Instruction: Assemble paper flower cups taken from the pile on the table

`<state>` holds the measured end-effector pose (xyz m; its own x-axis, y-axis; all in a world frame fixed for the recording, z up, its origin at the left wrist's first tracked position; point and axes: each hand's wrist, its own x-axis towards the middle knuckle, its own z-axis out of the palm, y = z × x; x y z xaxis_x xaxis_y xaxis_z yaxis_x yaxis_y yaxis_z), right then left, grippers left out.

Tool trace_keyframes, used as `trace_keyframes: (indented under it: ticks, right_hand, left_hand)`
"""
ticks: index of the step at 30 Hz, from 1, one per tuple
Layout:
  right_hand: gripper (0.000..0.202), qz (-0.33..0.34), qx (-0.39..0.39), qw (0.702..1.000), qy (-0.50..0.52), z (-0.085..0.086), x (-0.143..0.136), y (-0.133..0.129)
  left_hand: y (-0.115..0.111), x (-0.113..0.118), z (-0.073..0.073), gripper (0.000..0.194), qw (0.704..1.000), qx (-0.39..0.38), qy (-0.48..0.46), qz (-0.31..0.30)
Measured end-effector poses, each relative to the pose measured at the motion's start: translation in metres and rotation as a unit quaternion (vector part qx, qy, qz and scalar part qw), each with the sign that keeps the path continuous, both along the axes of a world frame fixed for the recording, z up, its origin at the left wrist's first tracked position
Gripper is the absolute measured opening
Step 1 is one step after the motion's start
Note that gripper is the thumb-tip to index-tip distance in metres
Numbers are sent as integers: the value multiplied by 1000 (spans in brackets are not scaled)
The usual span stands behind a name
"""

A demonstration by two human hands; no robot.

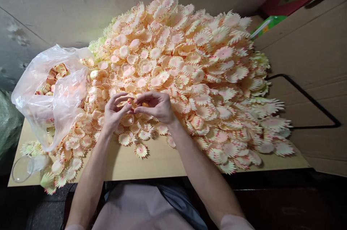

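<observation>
My left hand (116,110) and my right hand (158,107) meet above the front of a big heap of artificial flower petal layers (176,63). Between the fingertips is a small artificial flower piece (132,102), yellowish with red edges and partly covered by the fingers. Both hands are closed in a pinch at it, thumbs toward each other. The heaped layers are round, pale pink and cream, with notched rims and some red specks. Just below the hands, one loose flower layer (141,150) lies flat on the table (151,165).
A thin plastic bag (35,78) with smaller red-edged pieces stands at the left. A clear round container (23,169) lies by the table's front left corner. Cardboard (314,60) and a bent black rod (311,99) border the right side. Behind rises a wall (67,5).
</observation>
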<state>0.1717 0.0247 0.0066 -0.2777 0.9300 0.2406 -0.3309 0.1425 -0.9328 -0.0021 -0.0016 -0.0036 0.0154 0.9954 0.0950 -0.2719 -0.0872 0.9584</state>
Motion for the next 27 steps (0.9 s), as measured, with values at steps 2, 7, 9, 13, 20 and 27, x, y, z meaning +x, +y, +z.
trace_keyframes:
  ticks: [2,7,9,13,20,27]
  right_hand:
    - [32,5,1,1000,-1,0,1,0]
    - [24,-12,3,1000,-6,0,2,0]
    - [22,-7,-1,1000,3,0,3,0]
    - [21,10,-25,1000,5,4,6,0]
    - [27,14,-64,998,-1,8,8,2]
    - [25,20,-64,998,9,4,8,4]
  left_hand:
    - [0,0,-1,29,1000,11,5,-2]
    - [-1,0,-2,51,999,0,9,-44]
    - [-2,2,0,51,999,-4,13,-37]
    - [-3,5,4,45,999,16,43,-13]
    - [-2,5,1,43,995,64,72,-12]
    - [2,3,-2,46,993,83,74,-25]
